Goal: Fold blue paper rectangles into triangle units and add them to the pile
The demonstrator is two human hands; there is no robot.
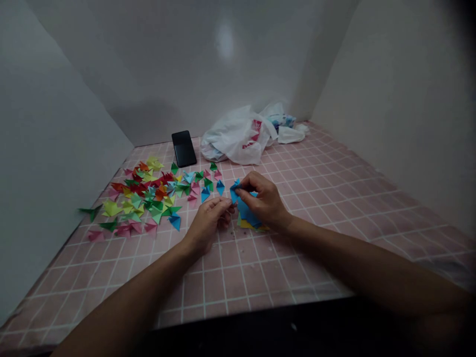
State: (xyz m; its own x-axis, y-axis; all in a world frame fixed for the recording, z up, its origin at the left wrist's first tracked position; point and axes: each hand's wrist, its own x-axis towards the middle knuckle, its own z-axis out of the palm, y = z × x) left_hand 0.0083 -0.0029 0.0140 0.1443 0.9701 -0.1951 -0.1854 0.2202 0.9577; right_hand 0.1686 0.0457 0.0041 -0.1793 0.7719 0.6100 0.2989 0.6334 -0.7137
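A small piece of folded blue paper (pixel 234 194), like a half-made origami crane, is held upright between my two hands. My right hand (pixel 262 197) pinches its upper part between thumb and fingers. At its lower end, the fingers of my left hand (pixel 214 215) are closed on it, partly hiding that end. Beneath my right hand lies a stack of square paper sheets (pixel 248 214), blue on top with yellow and green edges showing below. Finished blue paper cranes (pixel 220 187) sit just left of the held piece.
Many coloured paper cranes (pixel 148 193) spread over the left of the pink checked tablecloth (pixel 208 292). A black phone (pixel 184 148) lies behind them. White plastic bags (pixel 238 136) are heaped at the back. Pale walls (pixel 390 99) enclose the table's sides and rear.
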